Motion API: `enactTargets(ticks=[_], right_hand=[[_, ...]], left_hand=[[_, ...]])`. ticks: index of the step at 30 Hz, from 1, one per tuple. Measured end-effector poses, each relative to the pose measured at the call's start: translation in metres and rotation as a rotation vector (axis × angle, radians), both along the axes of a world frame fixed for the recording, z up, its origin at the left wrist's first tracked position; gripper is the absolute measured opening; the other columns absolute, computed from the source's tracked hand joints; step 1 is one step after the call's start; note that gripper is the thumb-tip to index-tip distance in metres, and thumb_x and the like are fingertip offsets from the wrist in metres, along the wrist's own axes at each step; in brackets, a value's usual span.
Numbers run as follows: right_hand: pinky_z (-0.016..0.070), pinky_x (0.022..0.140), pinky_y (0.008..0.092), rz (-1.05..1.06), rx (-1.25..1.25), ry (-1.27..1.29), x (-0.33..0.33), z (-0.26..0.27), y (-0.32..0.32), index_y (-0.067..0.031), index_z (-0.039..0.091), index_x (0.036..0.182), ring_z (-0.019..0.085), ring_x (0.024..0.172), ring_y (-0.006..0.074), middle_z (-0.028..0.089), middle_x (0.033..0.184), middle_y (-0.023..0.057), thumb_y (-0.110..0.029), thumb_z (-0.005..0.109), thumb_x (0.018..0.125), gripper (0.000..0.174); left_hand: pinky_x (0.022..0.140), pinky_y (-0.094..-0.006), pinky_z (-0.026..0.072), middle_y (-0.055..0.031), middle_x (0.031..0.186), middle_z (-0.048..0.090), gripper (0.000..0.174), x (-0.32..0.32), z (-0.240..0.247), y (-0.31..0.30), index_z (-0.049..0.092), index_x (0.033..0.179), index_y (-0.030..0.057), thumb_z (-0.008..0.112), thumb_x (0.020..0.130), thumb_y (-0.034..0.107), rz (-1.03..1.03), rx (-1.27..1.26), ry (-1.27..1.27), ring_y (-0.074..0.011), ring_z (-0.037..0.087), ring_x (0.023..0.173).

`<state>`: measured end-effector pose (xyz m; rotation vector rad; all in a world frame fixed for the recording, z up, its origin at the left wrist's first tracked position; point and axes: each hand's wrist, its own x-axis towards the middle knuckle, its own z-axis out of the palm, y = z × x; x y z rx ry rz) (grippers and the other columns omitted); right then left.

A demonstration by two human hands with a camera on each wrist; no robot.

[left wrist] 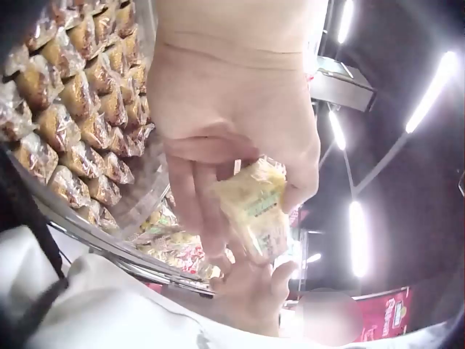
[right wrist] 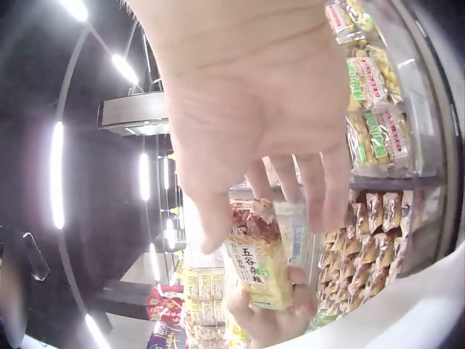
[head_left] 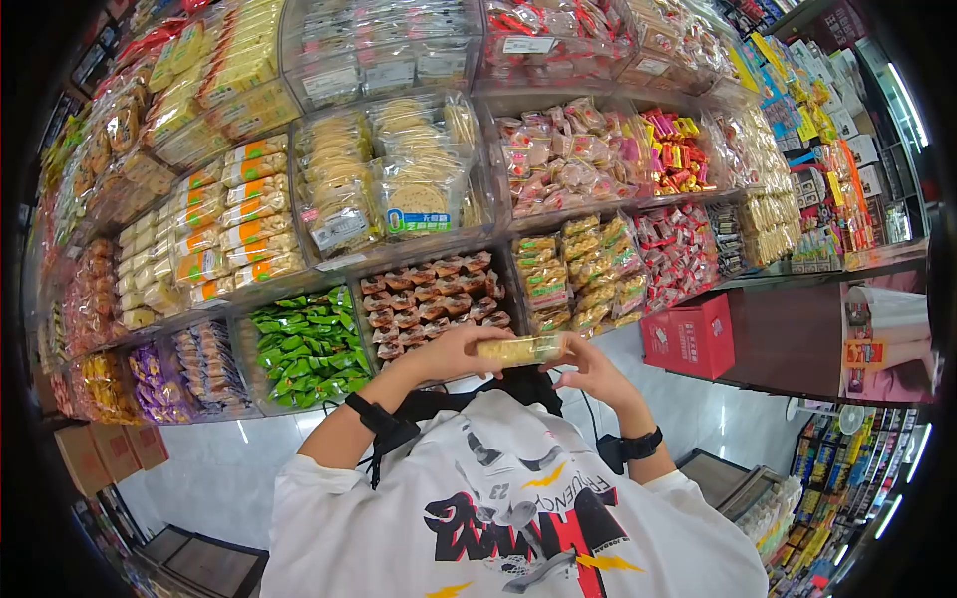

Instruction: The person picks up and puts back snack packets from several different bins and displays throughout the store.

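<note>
Snack packet (head_left: pixel 518 349) held level before the chest, at 12 o'clock from the shirt. Gripped at its 9 o'clock end by left hand (head_left: pixel 454 354) and at 3 o'clock by right hand (head_left: pixel 588 367), fingers (right wrist: pixel 327 182) half curled, pinching the wrapper. Shelf (head_left: pixel 399 252) close beyond at 12 o'clock; bare floor (head_left: pixel 219 468) at 8 o'clock.

Both arms are raised in front of the chest, elbows bent, forearms angling inward. Left hand (head_left: pixel 454 351) and right hand (head_left: pixel 590 369) meet at the mid-line, close together. Left: fingers (left wrist: pixel 196 196) and thumb curled, pinching one end of a packet (head_left: pixel 518 349). Right: thumb and fingers (right wrist: pixel 320 189) only lightly bent, gripping the other end.
</note>
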<state>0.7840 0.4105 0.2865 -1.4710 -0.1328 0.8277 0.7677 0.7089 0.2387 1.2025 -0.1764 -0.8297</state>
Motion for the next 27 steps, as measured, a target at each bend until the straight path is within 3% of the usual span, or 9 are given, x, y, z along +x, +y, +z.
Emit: enactTargets(ticks=[1,3,7,8,11,13,16,22,27], right_hand=[[0.0625,0.071,0.032,0.021,0.084,-0.111,-0.004,0.0,0.002,-0.0032,0.056,0.14,0.072,0.096,0.0194,0.063,0.132,0.01,-0.029,0.075,0.097,0.054],[0.0624,0.071,0.0316,0.075,-0.022,-0.091,-0.006,0.0,0.001,-0.003,0.057,0.139,0.071,0.096,0.0187,0.064,0.129,0.0098,-0.023,0.077,0.095,0.051],[0.0593,0.063,0.028,0.001,-0.054,0.059,-0.012,0.008,-0.001,-0.0015,0.061,0.133,0.071,0.086,0.0166,0.069,0.111,0.0095,-0.013,0.077,0.094,0.044],[0.0574,0.059,0.027,-0.035,-0.131,0.042,-0.013,0.01,-0.002,-0.001,0.062,0.131,0.071,0.081,0.0161,0.07,0.105,0.009,-0.013,0.077,0.094,0.042],[0.0512,0.05,0.0241,-0.156,-0.323,-0.008,-0.014,0.013,-0.009,-0.0006,0.064,0.126,0.071,0.069,0.0139,0.072,0.091,0.0074,-0.014,0.075,0.094,0.036],[0.0465,0.045,0.0225,-0.234,-0.384,-0.009,-0.019,0.007,-0.013,-0.0019,0.067,0.124,0.07,0.063,0.0117,0.073,0.086,0.0061,-0.017,0.074,0.095,0.034],[0.0473,0.045,0.0233,-0.246,-0.485,-0.059,-0.024,0.003,-0.014,-0.0017,0.067,0.122,0.072,0.067,0.0128,0.074,0.09,0.007,-0.019,0.074,0.094,0.034],[0.0542,0.053,0.0254,-0.309,-0.486,-0.11,-0.027,-0.002,0.002,0.0007,0.066,0.121,0.072,0.068,0.0128,0.073,0.096,0.0077,-0.016,0.077,0.092,0.035],[0.0574,0.059,0.0264,-0.302,-0.54,-0.181,-0.026,0.001,0.016,0.001,0.067,0.121,0.072,0.067,0.0134,0.074,0.094,0.0082,-0.016,0.079,0.091,0.037]], left_hand=[[0.078,-0.0307,0.0592,-0.009,0.116,0.071,0.052,-0.002,0.0,0.003,0.058,0.142,0.0021,0.073,0.095,0.019,-0.04,0.016,-0.014,-0.0163,0.073,0.095],[0.074,-0.03,0.0596,-0.0098,0.116,0.071,0.051,-0.005,0.003,0.007,0.057,0.144,0.0007,0.07,0.098,0.021,-0.122,0.045,-0.044,-0.0146,0.073,0.091],[0.082,-0.0347,0.0578,-0.0075,0.116,0.073,0.048,-0.006,-0.01,-0.006,0.063,0.138,0.0012,0.069,0.1,0.031,-0.102,0.136,-0.217,-0.0199,0.073,0.099],[0.087,-0.0365,0.0557,-0.0097,0.118,0.073,0.048,-0.003,-0.012,-0.006,0.066,0.133,0.0005,0.069,0.1,0.035,-0.077,0.183,-0.333,-0.0239,0.071,0.108],[0.1,-0.0369,0.0523,-0.0127,0.121,0.071,0.041,0.009,-0.003,-0.006,0.067,0.132,0.0026,0.068,0.1,0.028,-0.106,0.467,-0.302,-0.0255,0.067,0.116],[0.109,-0.0422,0.0475,-0.0136,0.132,0.066,0.042,0.01,-0.053,-0.014,0.066,0.133,0.0047,0.068,0.097,0.026,-0.203,0.598,-0.724,-0.0325,0.059,0.128],[0.116,-0.0458,0.0402,-0.011,0.149,0.055,0.046,0.011,-0.043,-0.021,0.062,0.137,0.0077,0.067,0.094,0.023,-0.394,0.793,-1.067,-0.03,0.043,0.146],[0.12,-0.0496,0.0358,-0.0105,0.152,0.051,0.049,0.009,-0.083,-0.041,0.057,0.142,0.0091,0.062,0.096,0.024,-0.429,0.971,-1.215,-0.0282,0.04,0.149],[0.112,-0.0473,0.0414,-0.0103,0.147,0.054,0.042,0.01,-0.097,-0.041,0.062,0.135,0.0077,0.06,0.096,0.024,-0.365,1.013,-1.327,-0.0273,0.044,0.144]])
